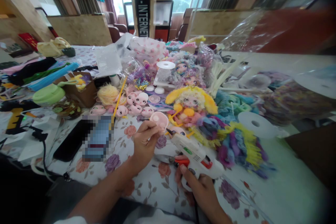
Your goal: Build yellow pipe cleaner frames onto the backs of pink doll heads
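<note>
My left hand (145,143) pinches a pink hollow doll face piece (160,120) by its edge, its inner side turned up toward me. My right hand (196,186) is wrapped round the handle of a white hot glue gun (193,151). The gun's nozzle points left and sits close to the face piece; whether they touch I cannot tell. Below the gun, partly hidden by it, lie scissors or snips with metal blades (162,158). Several doll faces (135,109) lie just beyond my left hand. A doll with long yellow ears (189,102) lies behind the gun.
Multicoloured yarn (232,143) and a white spool (254,124) are on the right. Two phones lie at left, one black (73,139). Behind them stand a brown box (81,92) and a green lidded container (48,93). Bagged dolls (193,71) pile up at the back.
</note>
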Motion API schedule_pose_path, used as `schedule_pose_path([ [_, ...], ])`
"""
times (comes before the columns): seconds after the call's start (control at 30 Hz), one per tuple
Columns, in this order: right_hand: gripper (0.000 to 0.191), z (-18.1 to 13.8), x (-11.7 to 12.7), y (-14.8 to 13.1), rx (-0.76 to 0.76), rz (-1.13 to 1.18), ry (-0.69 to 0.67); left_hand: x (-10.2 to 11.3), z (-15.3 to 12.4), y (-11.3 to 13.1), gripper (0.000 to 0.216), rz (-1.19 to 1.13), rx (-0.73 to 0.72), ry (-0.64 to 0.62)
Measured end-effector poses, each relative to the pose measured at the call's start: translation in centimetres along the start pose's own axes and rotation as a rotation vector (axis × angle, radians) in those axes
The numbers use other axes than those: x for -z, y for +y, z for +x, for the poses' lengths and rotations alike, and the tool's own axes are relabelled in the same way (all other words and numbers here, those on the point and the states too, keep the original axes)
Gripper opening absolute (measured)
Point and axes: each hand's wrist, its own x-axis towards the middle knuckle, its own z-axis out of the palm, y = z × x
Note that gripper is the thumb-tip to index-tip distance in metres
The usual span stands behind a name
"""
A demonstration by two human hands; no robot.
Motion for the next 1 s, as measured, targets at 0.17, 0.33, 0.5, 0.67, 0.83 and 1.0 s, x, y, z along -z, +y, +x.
schedule_pose_path([
  [0.17,0.053,-0.1,0.0,-0.9,0.041,0.069,-0.047,-0.2,0.2,-0.3,0.012,-0.101,0.058,0.006],
  [0.33,0.049,-0.3,-0.2,-2.2,0.068,0.146,-0.037,-0.4,0.4,-0.8,0.008,-0.162,0.176,0.023],
  [0.5,0.046,-0.6,-0.3,-2.6,0.088,0.224,0.041,-0.3,0.8,-1.2,0.013,-0.295,0.465,0.091],
  [0.67,0.042,-0.4,0.1,-2.6,0.184,0.341,0.175,-0.5,1.2,-1.8,0.023,-0.6,0.768,0.081],
  [0.83,0.033,0.6,0.8,-2.4,0.244,0.33,0.329,-0.8,0.8,-1.7,0.03,-0.782,0.92,-0.093],
  [1.0,0.024,1.1,0.9,-3.6,0.351,0.348,0.476,-0.8,0.0,-1.6,0.03,-0.737,0.925,-0.275],
])
